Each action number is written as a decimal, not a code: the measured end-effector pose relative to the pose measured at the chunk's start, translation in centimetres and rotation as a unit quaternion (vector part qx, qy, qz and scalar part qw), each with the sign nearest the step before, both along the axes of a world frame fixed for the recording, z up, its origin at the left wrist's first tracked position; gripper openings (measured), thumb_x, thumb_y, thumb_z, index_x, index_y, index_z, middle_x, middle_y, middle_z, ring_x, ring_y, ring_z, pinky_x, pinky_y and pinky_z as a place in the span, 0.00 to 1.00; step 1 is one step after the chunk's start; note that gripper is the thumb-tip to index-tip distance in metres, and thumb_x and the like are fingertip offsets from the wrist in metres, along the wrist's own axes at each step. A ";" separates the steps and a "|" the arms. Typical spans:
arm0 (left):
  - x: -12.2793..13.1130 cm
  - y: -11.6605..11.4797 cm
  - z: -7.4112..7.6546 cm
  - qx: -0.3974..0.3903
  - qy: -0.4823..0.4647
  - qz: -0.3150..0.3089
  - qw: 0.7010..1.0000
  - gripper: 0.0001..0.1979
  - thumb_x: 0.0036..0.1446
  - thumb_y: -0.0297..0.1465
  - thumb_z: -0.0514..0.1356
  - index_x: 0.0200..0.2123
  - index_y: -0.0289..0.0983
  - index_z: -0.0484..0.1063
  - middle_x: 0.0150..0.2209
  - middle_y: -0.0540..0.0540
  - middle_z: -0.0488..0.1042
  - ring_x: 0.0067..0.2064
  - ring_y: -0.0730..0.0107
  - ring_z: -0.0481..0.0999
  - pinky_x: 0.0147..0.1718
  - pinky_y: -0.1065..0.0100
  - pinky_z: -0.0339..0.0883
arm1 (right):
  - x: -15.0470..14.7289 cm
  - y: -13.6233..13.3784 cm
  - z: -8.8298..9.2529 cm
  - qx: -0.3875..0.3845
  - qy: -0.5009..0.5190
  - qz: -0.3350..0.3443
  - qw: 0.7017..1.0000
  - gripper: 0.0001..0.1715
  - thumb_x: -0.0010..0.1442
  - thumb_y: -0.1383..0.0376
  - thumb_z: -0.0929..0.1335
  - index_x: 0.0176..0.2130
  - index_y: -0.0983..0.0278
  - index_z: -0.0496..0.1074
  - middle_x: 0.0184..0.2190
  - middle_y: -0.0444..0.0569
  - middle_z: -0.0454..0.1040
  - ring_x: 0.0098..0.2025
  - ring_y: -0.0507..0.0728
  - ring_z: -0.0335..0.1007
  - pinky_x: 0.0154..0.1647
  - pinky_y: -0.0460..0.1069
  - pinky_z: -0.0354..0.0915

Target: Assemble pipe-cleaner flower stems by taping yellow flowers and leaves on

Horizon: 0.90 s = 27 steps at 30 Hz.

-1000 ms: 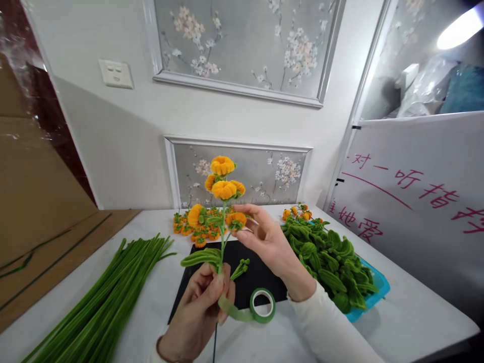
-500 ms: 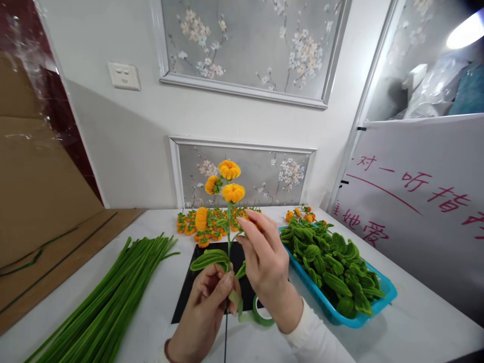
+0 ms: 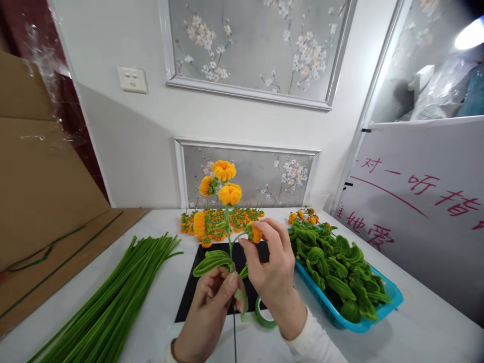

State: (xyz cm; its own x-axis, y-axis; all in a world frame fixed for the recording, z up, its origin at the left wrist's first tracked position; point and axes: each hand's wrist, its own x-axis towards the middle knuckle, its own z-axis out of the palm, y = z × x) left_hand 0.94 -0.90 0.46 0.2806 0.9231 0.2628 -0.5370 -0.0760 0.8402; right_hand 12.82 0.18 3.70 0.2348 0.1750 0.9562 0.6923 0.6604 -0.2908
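Note:
My left hand pinches the green stem of a spray of fuzzy orange pipe-cleaner flowers, which stands upright. Several heads sit along it, among them a top flower and one just below. A green leaf sticks out leftward above my left thumb. With thumb and fingers closed, my right hand grips an orange flower on a curved side branch. Pale green tape hangs by my left fingers and runs toward a tape roll on the table.
A bundle of long green pipe cleaners lies at left. At right stands a blue basket full of green leaves. Rows of small orange flowers lie behind the black mat, close to the wall.
My right hand has drawn slightly right and down, and the orange flower between its fingers now shows. The spray's top leans a little further left. The camera view has shifted slightly.

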 end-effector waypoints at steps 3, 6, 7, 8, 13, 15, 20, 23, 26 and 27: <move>-0.1 0.1 -0.3 0.025 0.030 0.009 0.999 0.11 0.52 0.34 0.65 0.23 0.36 0.69 0.20 0.53 0.71 0.21 0.76 0.69 0.22 0.74 0.63 | 1.2 -0.3 0.6 -0.022 -0.021 0.004 1.000 0.21 0.57 0.67 0.69 0.50 0.62 0.66 0.47 0.56 0.68 0.51 0.61 0.67 0.50 0.58 0.69; -0.2 0.4 -0.9 0.052 0.058 0.005 0.997 0.10 0.55 0.33 0.63 0.25 0.36 0.69 0.20 0.51 0.72 0.22 0.75 0.69 0.23 0.73 0.63 | 2.9 -0.6 2.5 -0.009 -0.043 -0.017 0.999 0.23 0.57 0.68 0.68 0.52 0.60 0.66 0.51 0.56 0.67 0.54 0.62 0.64 0.52 0.59 0.67; -0.2 0.4 -1.0 0.057 0.061 0.001 0.997 0.09 0.56 0.33 0.62 0.25 0.36 0.69 0.21 0.51 0.72 0.22 0.75 0.69 0.23 0.72 0.62 | 3.3 -0.6 3.4 -0.003 -0.064 -0.017 0.998 0.22 0.58 0.69 0.67 0.53 0.60 0.66 0.51 0.55 0.67 0.55 0.61 0.64 0.53 0.59 0.66; -0.2 0.4 -1.2 0.060 0.061 -0.001 0.996 0.09 0.56 0.33 0.62 0.25 0.37 0.69 0.21 0.51 0.72 0.23 0.75 0.69 0.23 0.72 0.62 | 3.6 -0.5 4.2 0.002 -0.092 -0.011 0.996 0.22 0.59 0.70 0.67 0.53 0.59 0.65 0.52 0.55 0.66 0.55 0.61 0.64 0.54 0.58 0.66; -0.2 0.2 -1.1 0.058 0.060 -0.004 0.996 0.10 0.55 0.33 0.63 0.24 0.37 0.70 0.20 0.52 0.71 0.22 0.75 0.69 0.23 0.72 0.62 | 3.5 0.5 6.1 0.031 -0.184 0.025 0.982 0.18 0.60 0.76 0.63 0.48 0.62 0.68 0.46 0.54 0.70 0.50 0.57 0.67 0.52 0.54 0.67; -0.1 0.1 -0.8 0.045 0.055 -0.002 0.997 0.10 0.54 0.34 0.64 0.24 0.37 0.70 0.20 0.52 0.71 0.22 0.75 0.68 0.22 0.73 0.62 | 3.1 0.9 5.7 0.057 -0.166 0.023 0.984 0.16 0.59 0.77 0.63 0.45 0.63 0.68 0.42 0.54 0.71 0.46 0.56 0.69 0.48 0.53 0.69; -0.1 -0.1 -0.4 0.010 0.005 -0.005 1.000 0.10 0.51 0.35 0.65 0.23 0.37 0.70 0.19 0.52 0.71 0.21 0.75 0.68 0.21 0.74 0.62 | 2.3 1.0 3.0 0.097 -0.140 -0.013 0.985 0.16 0.56 0.78 0.66 0.43 0.62 0.67 0.38 0.53 0.69 0.42 0.57 0.68 0.44 0.54 0.70; -0.2 -0.1 -0.4 0.002 -0.014 -0.011 1.000 0.09 0.51 0.34 0.66 0.24 0.37 0.71 0.20 0.52 0.71 0.21 0.76 0.69 0.21 0.74 0.62 | 2.0 0.9 1.9 0.098 -0.120 -0.011 0.988 0.18 0.55 0.79 0.66 0.44 0.63 0.66 0.39 0.53 0.68 0.44 0.58 0.68 0.45 0.55 0.70; -0.2 -0.2 -0.3 0.009 -0.012 -0.029 0.999 0.08 0.51 0.33 0.65 0.25 0.37 0.72 0.20 0.52 0.71 0.21 0.76 0.68 0.21 0.74 0.61 | 2.0 0.9 1.9 0.092 -0.102 -0.010 0.990 0.19 0.56 0.79 0.66 0.45 0.63 0.65 0.40 0.54 0.68 0.45 0.59 0.67 0.46 0.56 0.69; -0.2 -0.2 -0.2 0.013 -0.010 -0.037 0.999 0.08 0.52 0.32 0.65 0.24 0.37 0.72 0.20 0.52 0.71 0.20 0.77 0.68 0.21 0.74 0.61 | 2.1 0.8 2.1 0.091 -0.102 -0.010 0.991 0.19 0.56 0.78 0.66 0.46 0.62 0.65 0.40 0.54 0.69 0.45 0.59 0.67 0.46 0.57 0.69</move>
